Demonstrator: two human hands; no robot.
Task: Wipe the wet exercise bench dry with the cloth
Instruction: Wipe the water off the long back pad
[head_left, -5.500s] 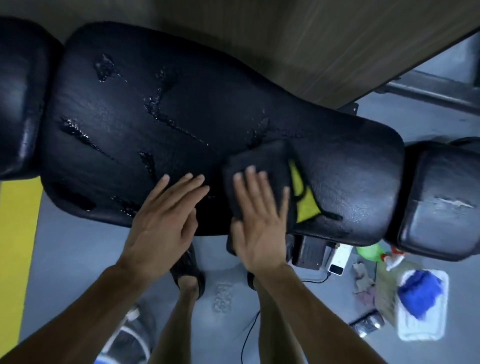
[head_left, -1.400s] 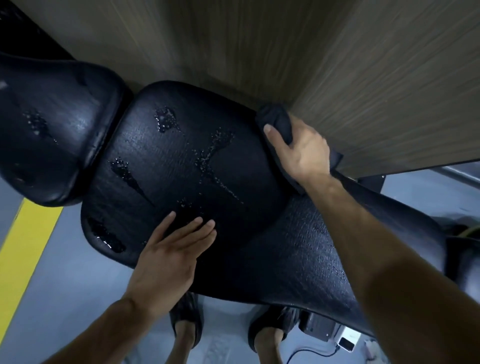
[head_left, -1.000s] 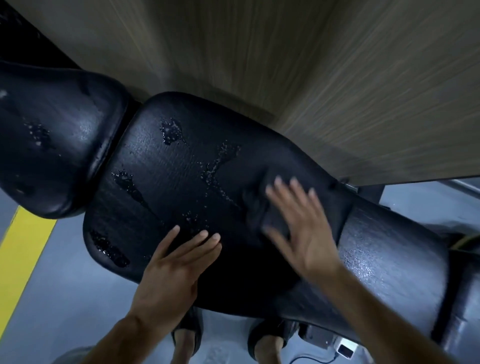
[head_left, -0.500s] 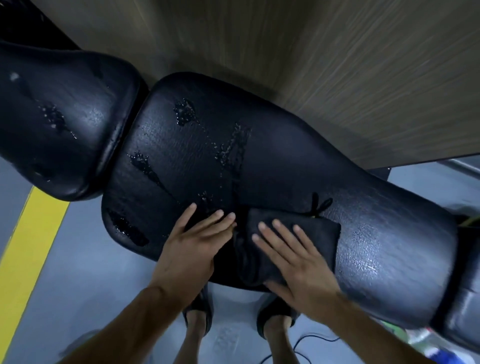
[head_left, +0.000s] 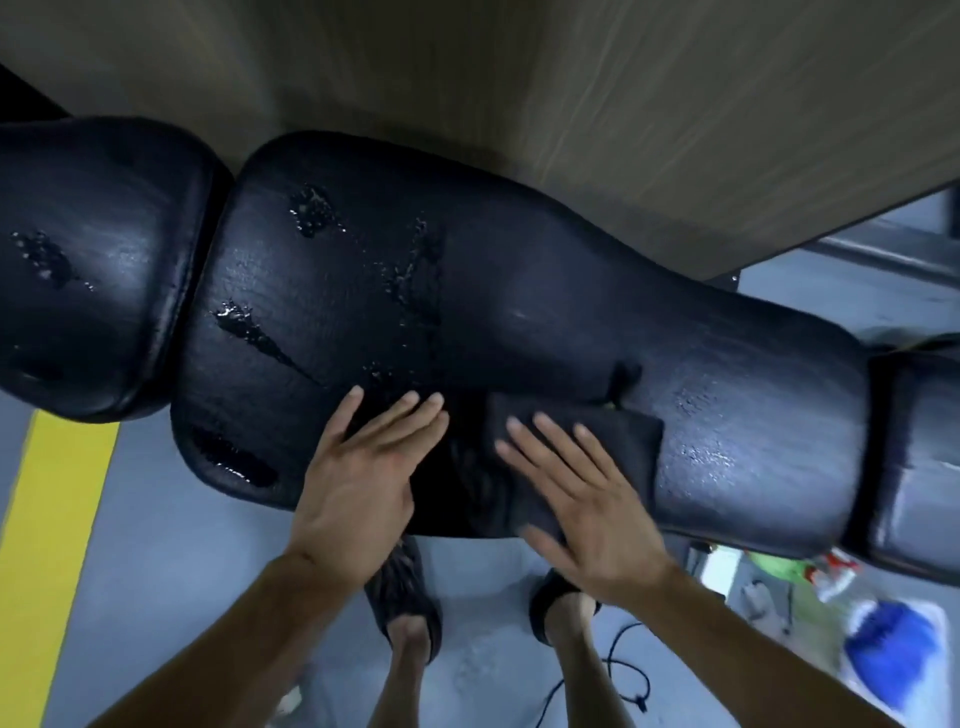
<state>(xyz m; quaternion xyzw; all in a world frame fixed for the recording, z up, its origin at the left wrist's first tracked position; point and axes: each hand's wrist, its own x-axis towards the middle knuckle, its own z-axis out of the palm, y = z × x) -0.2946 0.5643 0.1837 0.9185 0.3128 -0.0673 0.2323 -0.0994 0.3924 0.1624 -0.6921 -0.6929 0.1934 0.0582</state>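
Right hand (head_left: 582, 499) lies spread flat on the dark cloth (head_left: 618, 441) at lower centre of the worktop (head_left: 519, 291); left hand (head_left: 363, 478), also spread, presses beside it. Water beads at upper left.

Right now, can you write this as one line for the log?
right hand: flat on cloth | left hand: flat on bench | puddles: remain left of the hands

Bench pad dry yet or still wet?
Still wet: water patches glisten on the bench pad left of the cloth.
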